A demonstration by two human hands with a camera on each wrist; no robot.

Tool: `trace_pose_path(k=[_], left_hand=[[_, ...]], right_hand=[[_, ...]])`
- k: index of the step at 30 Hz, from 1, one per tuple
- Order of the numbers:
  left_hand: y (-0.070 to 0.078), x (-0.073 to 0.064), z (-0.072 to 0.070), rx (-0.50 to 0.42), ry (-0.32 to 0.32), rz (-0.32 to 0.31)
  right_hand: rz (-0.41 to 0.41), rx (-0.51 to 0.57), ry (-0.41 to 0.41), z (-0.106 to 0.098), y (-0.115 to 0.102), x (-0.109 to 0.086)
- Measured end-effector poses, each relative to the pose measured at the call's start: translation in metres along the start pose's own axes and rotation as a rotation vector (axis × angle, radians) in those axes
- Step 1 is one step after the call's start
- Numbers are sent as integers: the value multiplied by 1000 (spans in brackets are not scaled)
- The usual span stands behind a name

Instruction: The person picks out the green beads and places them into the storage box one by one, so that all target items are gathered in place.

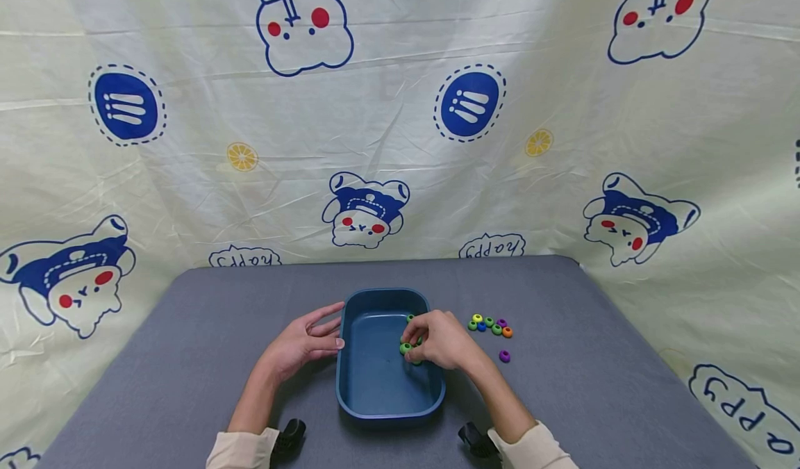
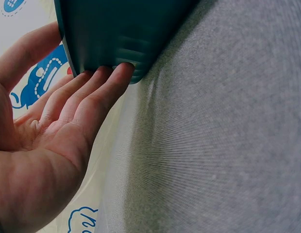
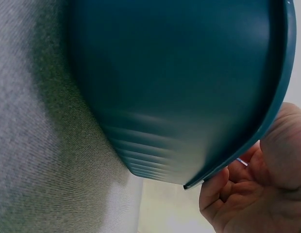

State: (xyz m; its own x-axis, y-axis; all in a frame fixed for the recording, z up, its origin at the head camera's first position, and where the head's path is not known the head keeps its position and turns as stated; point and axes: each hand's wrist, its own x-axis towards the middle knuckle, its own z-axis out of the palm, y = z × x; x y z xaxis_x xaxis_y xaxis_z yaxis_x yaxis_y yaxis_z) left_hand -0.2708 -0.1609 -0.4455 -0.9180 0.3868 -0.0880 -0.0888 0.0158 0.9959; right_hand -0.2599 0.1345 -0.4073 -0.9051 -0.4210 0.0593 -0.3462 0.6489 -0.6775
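Note:
A blue rectangular tray point(image 1: 369, 379) stands on the grey table. My left hand point(image 1: 306, 342) rests against its left side with fingers spread; in the left wrist view the fingertips point(image 2: 125, 69) touch the outer wall and the thumb reaches the rim. My right hand point(image 1: 440, 340) reaches over the right rim into the tray, thumb and fingers curled around a green bead point(image 1: 406, 348). Other green beads show beside that hand, partly covered by it. In the right wrist view, the tray wall point(image 3: 179, 73) hides the fingertips and whatever they hold.
Right of the tray lies a loose cluster of small beads, among them a yellow bead point(image 1: 478, 318), a blue bead point(image 1: 482, 327) and an orange bead point(image 1: 507, 332). A purple bead point(image 1: 504, 356) lies apart, nearer me. A patterned cloth point(image 1: 400, 108) hangs behind the table point(image 1: 250, 302).

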Motion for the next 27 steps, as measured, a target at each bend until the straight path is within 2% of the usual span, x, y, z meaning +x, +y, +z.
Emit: trace_pose_path(k=[27], left_hand=[[1,0,0,3,10,-7]], right_hand=[[-2,-11,-14,1,2,1]])
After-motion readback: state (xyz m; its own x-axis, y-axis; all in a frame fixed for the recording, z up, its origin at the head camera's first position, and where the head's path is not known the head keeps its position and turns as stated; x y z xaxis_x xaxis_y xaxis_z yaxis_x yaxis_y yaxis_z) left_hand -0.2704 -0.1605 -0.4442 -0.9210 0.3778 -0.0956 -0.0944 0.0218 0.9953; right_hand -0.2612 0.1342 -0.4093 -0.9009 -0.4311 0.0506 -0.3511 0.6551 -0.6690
